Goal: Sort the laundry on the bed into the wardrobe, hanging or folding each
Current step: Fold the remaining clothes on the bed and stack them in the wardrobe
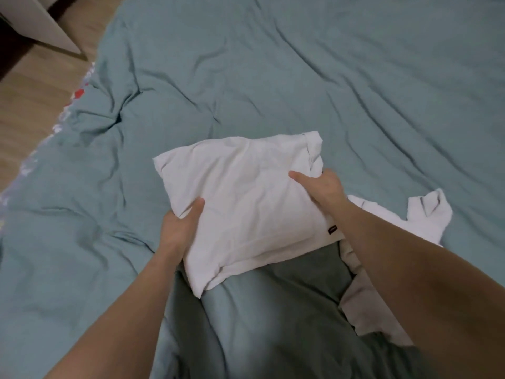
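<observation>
Seen from the head camera looking down, two bare forearms reach over a bed covered by a rumpled teal duvet [300, 77]. Both hands hold a folded white garment [240, 198], a thick rectangular bundle that is the landmark for everything else. The left hand [179, 228] grips the bundle's near-left edge, thumb lying on top and fingers curled out of sight beneath. The right hand [323, 187] grips the bundle's right edge, thumb stretched across the top surface and fingers tucked under the cloth. A small dark label [332, 229] shows at the bundle's near-right corner. Whether the bundle rests on the bed or is lifted just clear of it cannot be told. Just right of the bundle, partly behind the right forearm, lies another white garment [426, 214], unfolded. Under the bundle's near edge spreads a dark green garment [287, 280], with a pale grey garment [366, 305] beside it. Far up and left of the bundle, wooden floor [30, 110] and a white furniture panel [52, 26] are visible.
</observation>
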A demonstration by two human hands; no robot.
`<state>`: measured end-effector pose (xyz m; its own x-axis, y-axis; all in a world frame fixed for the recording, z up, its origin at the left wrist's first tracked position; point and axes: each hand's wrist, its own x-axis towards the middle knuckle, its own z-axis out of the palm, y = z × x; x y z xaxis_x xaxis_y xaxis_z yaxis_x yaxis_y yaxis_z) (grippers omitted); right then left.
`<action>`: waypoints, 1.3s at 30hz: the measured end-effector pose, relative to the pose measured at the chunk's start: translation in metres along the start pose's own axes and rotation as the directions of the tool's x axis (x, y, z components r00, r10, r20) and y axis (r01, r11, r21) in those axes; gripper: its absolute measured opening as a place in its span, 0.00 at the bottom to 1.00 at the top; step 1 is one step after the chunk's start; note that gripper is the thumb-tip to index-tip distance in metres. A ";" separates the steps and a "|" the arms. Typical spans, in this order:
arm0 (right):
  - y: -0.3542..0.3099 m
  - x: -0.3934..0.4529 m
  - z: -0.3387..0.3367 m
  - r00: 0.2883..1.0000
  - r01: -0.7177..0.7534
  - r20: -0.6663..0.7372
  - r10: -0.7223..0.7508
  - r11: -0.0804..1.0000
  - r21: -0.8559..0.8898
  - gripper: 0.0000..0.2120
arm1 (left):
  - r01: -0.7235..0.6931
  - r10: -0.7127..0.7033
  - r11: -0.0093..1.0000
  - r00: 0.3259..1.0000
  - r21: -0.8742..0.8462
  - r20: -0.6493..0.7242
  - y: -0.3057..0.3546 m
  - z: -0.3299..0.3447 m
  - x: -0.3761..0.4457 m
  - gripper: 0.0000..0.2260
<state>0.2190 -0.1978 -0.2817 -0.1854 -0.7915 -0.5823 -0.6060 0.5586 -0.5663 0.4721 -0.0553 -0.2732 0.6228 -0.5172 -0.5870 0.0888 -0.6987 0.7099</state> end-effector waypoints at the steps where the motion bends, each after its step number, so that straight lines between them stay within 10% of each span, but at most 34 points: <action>1: -0.004 -0.001 -0.001 0.999 0.014 0.037 -0.017 0.997 0.072 0.36 | 0.004 -0.004 1.000 1.000 -0.004 0.022 -0.002 -0.003 0.000 0.21; 7: -0.021 -0.019 0.009 0.983 -0.118 0.171 0.060 0.928 0.353 0.33 | -0.060 0.064 0.996 0.995 -0.061 0.073 0.013 -0.018 -0.009 0.16; 15: -0.117 -0.114 0.028 0.928 0.357 -0.006 -0.372 0.886 0.297 0.21 | -0.335 0.334 0.942 0.942 0.026 0.033 0.090 -0.113 -0.039 0.13; 29: -0.369 -0.453 0.210 0.701 0.672 0.026 -0.713 0.672 0.312 0.11 | -0.653 0.653 0.755 0.739 0.060 -0.169 0.161 -0.541 -0.111 0.05; 39: -0.523 -0.606 0.356 0.576 0.744 0.047 -0.816 0.547 0.383 0.10 | -0.636 0.701 0.713 0.660 0.297 -0.271 0.186 -0.804 -0.057 0.04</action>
<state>0.9240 0.0778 0.1600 0.4243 -0.9001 0.0990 -0.1730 -0.1879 -0.9668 1.0782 0.2420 0.2056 0.6835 -0.6973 0.2156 -0.5632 -0.3160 0.7635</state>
